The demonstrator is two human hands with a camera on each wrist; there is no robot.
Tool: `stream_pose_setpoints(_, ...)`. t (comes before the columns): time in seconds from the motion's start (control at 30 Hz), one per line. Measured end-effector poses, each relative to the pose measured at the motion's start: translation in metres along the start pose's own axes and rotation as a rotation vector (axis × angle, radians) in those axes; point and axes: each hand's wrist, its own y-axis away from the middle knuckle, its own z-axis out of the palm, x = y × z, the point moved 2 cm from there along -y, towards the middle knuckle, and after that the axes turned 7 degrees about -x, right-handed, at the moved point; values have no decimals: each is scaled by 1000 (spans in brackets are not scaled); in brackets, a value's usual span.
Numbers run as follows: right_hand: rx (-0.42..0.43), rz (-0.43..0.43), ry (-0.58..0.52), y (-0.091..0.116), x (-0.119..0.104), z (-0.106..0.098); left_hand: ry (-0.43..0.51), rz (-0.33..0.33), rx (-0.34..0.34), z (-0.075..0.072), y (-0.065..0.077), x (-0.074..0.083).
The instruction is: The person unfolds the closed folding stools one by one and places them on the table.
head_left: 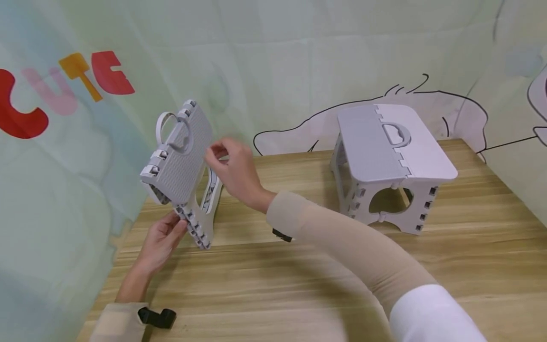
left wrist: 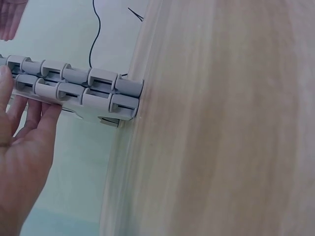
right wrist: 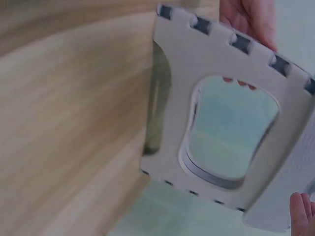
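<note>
A grey-and-white folding step stool [head_left: 181, 168] stands partly folded at the left of the table, its seat halves bent up along the hinge. Its two-part handle [head_left: 160, 127] spreads apart at the top. My left hand [head_left: 161, 237] grips the hinged edge of the stool's near leg panel, fingers behind and thumb in front. In the right wrist view, the leg panel [right wrist: 184, 64] shows a large cut-out, with left fingertips visible through it. Loosely bent, the fingers of my right hand [head_left: 235, 168] are beside the seat's right side, holding nothing visible.
A second folding stool [head_left: 367, 147] stands fully unfolded at the right, on the wood-grain table [head_left: 256, 285]. Behind the table hangs a printed cloth backdrop [head_left: 273, 76] with cartoon lines and coloured letters. Black straps [head_left: 157, 317] sit at the wrists.
</note>
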Motion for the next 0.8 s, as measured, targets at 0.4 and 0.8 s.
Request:
stream_pose_setpoints(0.4,-200,136,-85,43,25,33,-11,-13,19,-2,0,0)
stream_pose_setpoints(0.8,-399,196,25,64,34,54,-18,-30,25,-2,-1,-2)
